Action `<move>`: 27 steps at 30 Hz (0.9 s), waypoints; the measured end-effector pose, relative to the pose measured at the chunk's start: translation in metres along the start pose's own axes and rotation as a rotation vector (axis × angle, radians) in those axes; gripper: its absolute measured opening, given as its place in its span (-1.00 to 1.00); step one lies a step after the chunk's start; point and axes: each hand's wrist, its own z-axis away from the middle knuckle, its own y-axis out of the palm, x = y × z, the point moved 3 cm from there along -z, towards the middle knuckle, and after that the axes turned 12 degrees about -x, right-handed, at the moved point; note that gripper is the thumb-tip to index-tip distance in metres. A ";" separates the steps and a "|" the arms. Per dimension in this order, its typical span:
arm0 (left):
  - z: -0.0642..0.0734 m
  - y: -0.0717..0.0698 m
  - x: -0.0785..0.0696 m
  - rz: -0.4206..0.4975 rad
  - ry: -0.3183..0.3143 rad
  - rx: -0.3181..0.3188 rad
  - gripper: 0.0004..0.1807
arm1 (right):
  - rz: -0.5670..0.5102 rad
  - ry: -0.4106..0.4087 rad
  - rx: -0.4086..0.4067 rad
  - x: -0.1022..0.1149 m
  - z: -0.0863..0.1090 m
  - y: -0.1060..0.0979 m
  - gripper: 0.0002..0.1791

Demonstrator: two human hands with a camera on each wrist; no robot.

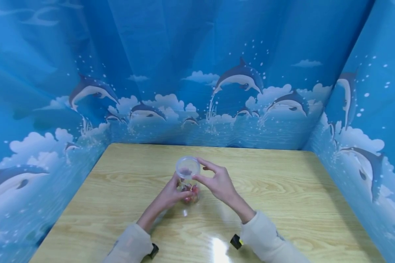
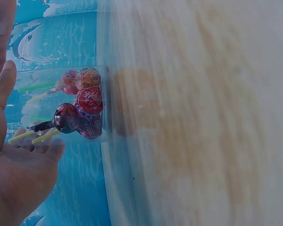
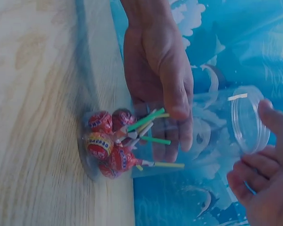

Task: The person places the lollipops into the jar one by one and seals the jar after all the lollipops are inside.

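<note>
A clear plastic jar (image 3: 205, 153) stands upright on the table, with several wrapped lollipops (image 3: 100, 145) heads-down at its bottom. Their green, yellow and white sticks point up toward the mouth. My left hand (image 1: 169, 193) grips the jar's side, thumb on the near side and fingers behind it. At the top is a clear round lid (image 1: 188, 167), lying over the jar's mouth. My right hand (image 1: 219, 183) holds this lid by its rim, thumb on one side and fingers on the other. In the left wrist view the lid is out of sight.
The wood-grain table (image 1: 276, 182) spreads out around the jar. Blue curtains (image 1: 191, 54) printed with dolphins and clouds rise along its back and both sides. A small black device (image 1: 236, 241) sits by the right sleeve (image 1: 266, 235), and another (image 1: 154, 250) by the left.
</note>
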 end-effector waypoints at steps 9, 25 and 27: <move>0.001 -0.001 0.000 -0.019 0.003 -0.007 0.02 | 0.068 -0.242 -0.192 0.014 0.011 -0.006 -0.63; 0.000 0.000 0.000 -0.020 -0.008 0.024 0.11 | -0.045 0.038 0.174 0.001 -0.015 -0.002 -0.24; -0.001 0.000 0.000 -0.016 -0.006 0.034 0.09 | -0.064 0.049 0.234 -0.001 -0.018 0.001 -0.19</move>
